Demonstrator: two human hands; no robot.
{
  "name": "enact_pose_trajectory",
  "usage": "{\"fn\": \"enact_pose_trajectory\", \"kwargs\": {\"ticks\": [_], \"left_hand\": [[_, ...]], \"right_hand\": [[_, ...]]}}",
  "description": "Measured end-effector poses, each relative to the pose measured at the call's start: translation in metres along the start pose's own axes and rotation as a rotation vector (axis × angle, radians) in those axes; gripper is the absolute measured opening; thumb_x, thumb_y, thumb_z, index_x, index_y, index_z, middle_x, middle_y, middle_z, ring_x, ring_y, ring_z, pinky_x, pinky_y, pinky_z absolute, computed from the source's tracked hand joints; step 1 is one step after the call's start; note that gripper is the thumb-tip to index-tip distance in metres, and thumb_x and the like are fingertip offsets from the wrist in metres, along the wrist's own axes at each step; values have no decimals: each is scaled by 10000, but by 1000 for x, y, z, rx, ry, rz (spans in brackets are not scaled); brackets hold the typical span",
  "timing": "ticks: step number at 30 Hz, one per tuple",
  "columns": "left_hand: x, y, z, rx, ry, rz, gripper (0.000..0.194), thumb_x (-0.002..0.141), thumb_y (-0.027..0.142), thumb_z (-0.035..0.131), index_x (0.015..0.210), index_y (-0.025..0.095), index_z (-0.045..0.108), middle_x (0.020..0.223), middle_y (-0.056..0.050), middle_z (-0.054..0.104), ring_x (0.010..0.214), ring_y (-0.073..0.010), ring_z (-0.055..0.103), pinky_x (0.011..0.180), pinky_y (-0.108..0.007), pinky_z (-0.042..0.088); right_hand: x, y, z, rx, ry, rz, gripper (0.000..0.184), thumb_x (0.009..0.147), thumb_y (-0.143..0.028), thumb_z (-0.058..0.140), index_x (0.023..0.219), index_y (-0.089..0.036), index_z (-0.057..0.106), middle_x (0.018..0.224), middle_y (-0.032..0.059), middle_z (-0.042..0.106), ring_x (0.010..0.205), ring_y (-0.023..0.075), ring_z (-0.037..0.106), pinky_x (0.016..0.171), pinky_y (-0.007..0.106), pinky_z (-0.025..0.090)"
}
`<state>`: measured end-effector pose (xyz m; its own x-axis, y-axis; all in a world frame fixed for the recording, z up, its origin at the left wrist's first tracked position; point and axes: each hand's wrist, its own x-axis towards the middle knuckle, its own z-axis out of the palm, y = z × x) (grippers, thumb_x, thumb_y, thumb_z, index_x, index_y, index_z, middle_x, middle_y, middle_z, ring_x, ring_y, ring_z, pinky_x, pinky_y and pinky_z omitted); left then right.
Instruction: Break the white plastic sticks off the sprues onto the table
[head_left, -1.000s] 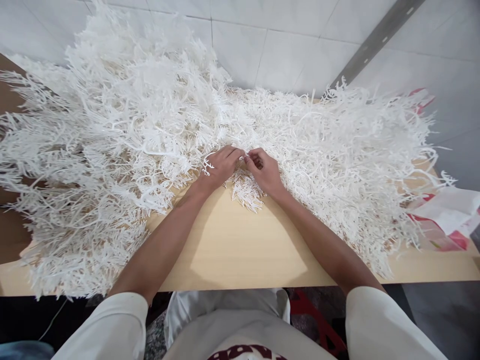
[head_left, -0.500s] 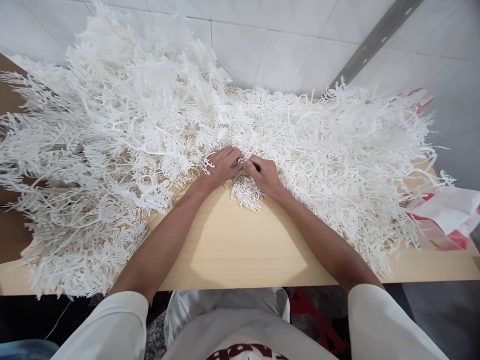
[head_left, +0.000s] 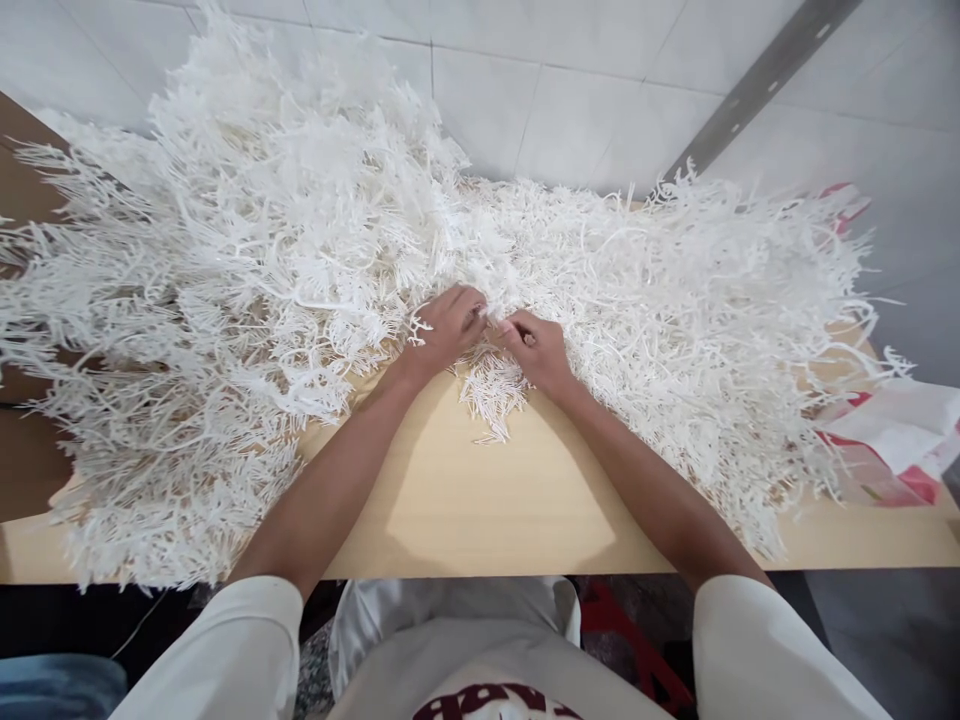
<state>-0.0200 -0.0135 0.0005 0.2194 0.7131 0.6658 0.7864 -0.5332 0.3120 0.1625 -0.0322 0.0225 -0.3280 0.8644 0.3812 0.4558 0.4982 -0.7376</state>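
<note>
Pale wall tiles (head_left: 592, 50), crossed by a grey metal strip (head_left: 757, 90), back the wooden table (head_left: 487, 490) I'm watching from afar. At its middle, between facing fingertips, I make out a pale strand (head_left: 484, 313), too blurred for me to read its long axis. What matters, as I judge it, is sideways: the strand lies just right of the left hand (head_left: 448, 330), which is nearer and curled narrow on it. From the other side comes the right hand (head_left: 543, 350), thumb and forefinger bunched; I cannot tell whether they grip the strand too. A branched sprig (head_left: 418, 328) lies against the back of the left hand. Just bodyward of both hands I see a small heap (head_left: 493, 392) of white sprigs. Farther out, a tall left mound (head_left: 292, 240) and a lower right mound (head_left: 690, 310) flank the forearms; past them sit brown cardboard (head_left: 26, 455) and a red-and-white bag (head_left: 896, 430).
</note>
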Motion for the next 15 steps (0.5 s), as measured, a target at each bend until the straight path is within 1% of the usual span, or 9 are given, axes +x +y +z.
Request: {"fn": "enact_pose_trajectory", "kwargs": {"ticks": [2,3,5,6,8,9,11,13,15], "left_hand": [[-2,4,1,-10,-61,70,199,969,283,433,992,195,611,926,-43,679,868,-155,635,767,-278,499],[-3,6,1,-18,-67,79,223,978,284,416,1012,194,617,939,-46,685,888,-154,642,804,-280,502],[-3,7,0,-39,-63,67,265,994,307,393,1022,194,631,950,-51,692,896,-152,648,831,-282,502],[-3,7,0,-50,-61,60,284,999,324,386,1011,195,639,947,-53,694,886,-152,649,816,-279,501],[-3,6,-1,-67,-63,60,322,1008,352,369,985,198,651,931,-56,695,865,-151,648,768,-272,497],[-3,6,-2,-75,-64,63,338,1011,363,360,983,197,653,922,-57,695,859,-149,646,754,-269,495],[-2,6,-2,-81,-60,62,361,1019,373,341,996,193,652,908,-58,694,860,-146,642,756,-265,493],[-3,7,-2,-67,-66,55,372,1022,380,327,1000,188,646,894,-58,688,862,-148,636,756,-267,487],[-3,8,-3,-58,-71,41,383,1024,383,313,970,187,637,884,-56,678,862,-153,627,754,-275,476]], "right_hand": [[4,1,1,82,125,120,396,869,-542,569,657,-220,480,570,-51,438,535,86,380,537,254,321],[5,1,1,113,157,150,398,838,-552,614,665,-222,478,570,-58,435,534,82,381,535,249,328],[7,0,3,148,159,162,364,797,-552,670,738,-230,512,604,-64,474,547,77,414,546,243,362],[7,-1,4,155,145,160,349,782,-553,687,807,-239,538,633,-66,504,558,77,440,554,240,383],[8,-2,5,152,110,153,386,767,-567,697,956,-258,565,684,-64,556,578,82,486,569,239,421],[8,-2,5,140,90,146,405,774,-576,686,1007,-265,572,707,-60,580,586,86,503,578,242,437],[8,-2,6,90,65,114,369,834,-574,622,1036,-266,605,771,-36,641,617,95,542,614,254,465],[8,0,5,14,70,63,315,916,-534,526,994,-254,648,837,-5,689,667,107,579,663,270,480],[6,1,4,-67,98,-9,315,965,-479,465,953,-240,669,850,11,705,700,115,598,689,276,478]]}}
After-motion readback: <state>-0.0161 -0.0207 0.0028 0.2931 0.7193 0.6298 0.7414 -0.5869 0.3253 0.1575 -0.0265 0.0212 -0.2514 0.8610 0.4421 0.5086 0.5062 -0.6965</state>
